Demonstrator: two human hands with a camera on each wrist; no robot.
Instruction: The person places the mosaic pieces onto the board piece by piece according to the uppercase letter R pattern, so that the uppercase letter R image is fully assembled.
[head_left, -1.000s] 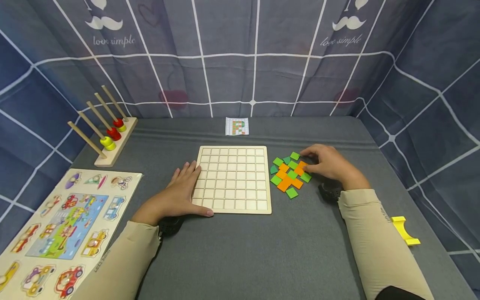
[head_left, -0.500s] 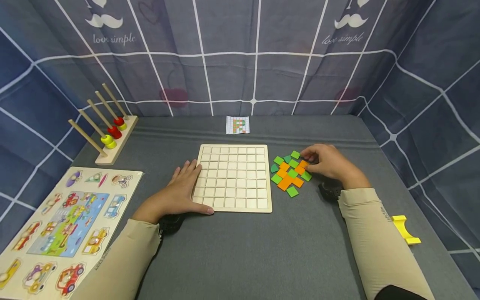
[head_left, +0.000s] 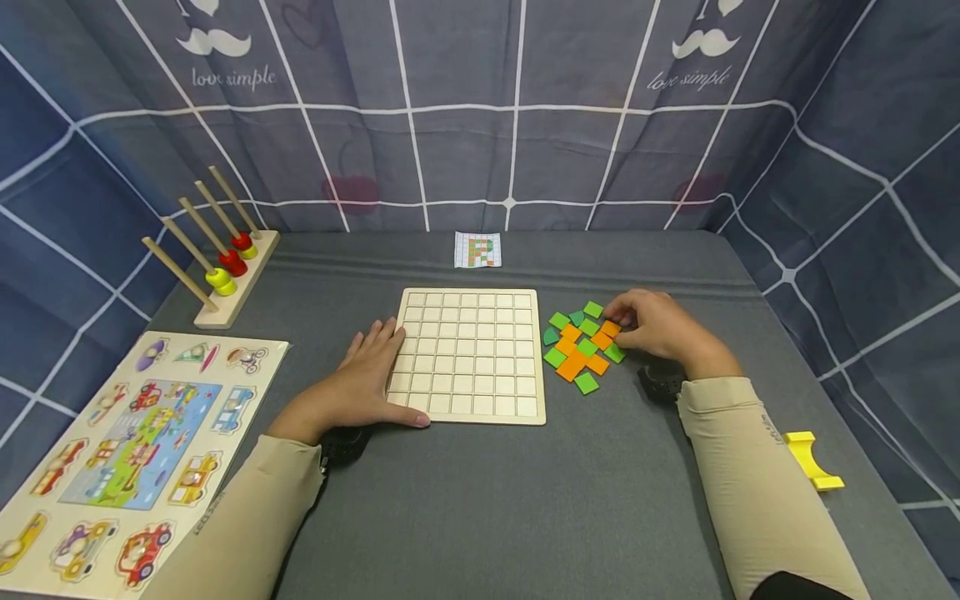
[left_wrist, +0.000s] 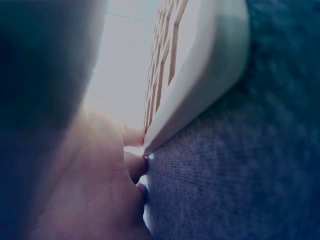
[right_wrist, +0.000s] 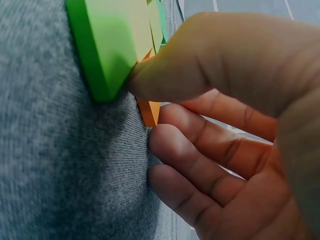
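Hands: left [head_left: 356, 385] splayed against board [head_left: 467, 357], right [head_left: 663, 327] curled round orange tile [head_left: 611, 328] (thickness clear only from right wrist)

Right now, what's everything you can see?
Grid board: 1, pale wood, table centre
Green tiles: several, two greens, right of board
Orange tiles: several, orange, among green
Pattern card: 1, white with coloured squares, behind board
Picture board: 1, multicoloured, left
Peg stand: 1, pale wood, back left
Beads: several, yellow and red, on stand
Arched piece: 1, yellow, far right
Table: 1, grey, underneath
Curtains: count unclear, blue-grey, back and sides
Dark object: 1, black, bottom right
Left hand: 1, bare, against grid board's left edge
Right hand: 1, bare, at an orange tile
Sleeves: 2, tan, on arms
Wrist devices: 2, black, at wrists
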